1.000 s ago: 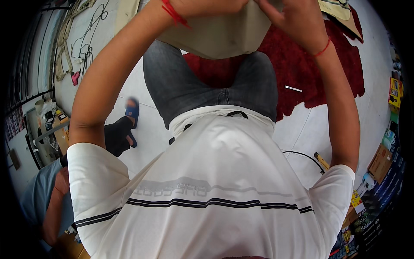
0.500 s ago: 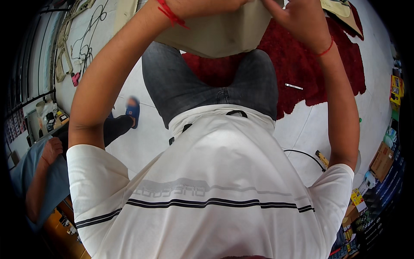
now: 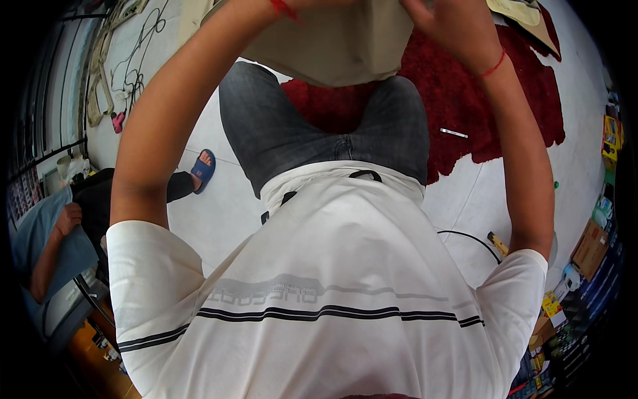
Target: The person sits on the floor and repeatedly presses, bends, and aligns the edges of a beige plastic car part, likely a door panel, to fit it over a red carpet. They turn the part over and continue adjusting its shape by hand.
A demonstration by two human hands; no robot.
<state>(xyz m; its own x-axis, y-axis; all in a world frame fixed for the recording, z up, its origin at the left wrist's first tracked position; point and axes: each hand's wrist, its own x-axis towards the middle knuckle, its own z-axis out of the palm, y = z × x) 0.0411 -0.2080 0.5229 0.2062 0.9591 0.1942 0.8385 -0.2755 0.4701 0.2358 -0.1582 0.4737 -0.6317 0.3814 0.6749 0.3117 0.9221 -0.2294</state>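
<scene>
Right hand (image 3: pixel 457 28) at a beige sheet (image 3: pixel 332 53)

The right hand's thumb lies over the sheet's right side; its fingers are cut off, so I cannot tell whether it grips. Only a sliver of the left hand (image 3: pixel 319 2) shows at the upper edge, its hold likewise unclear. The sheet sits between them, by the knees of the grey jeans (image 3: pixel 259 120). A red rug (image 3: pixel 458 100) bears a small pale strip (image 3: pixel 454 133); leftward, another person's blue slipper (image 3: pixel 206 175) rests on white floor tiles (image 3: pixel 199 233).
</scene>
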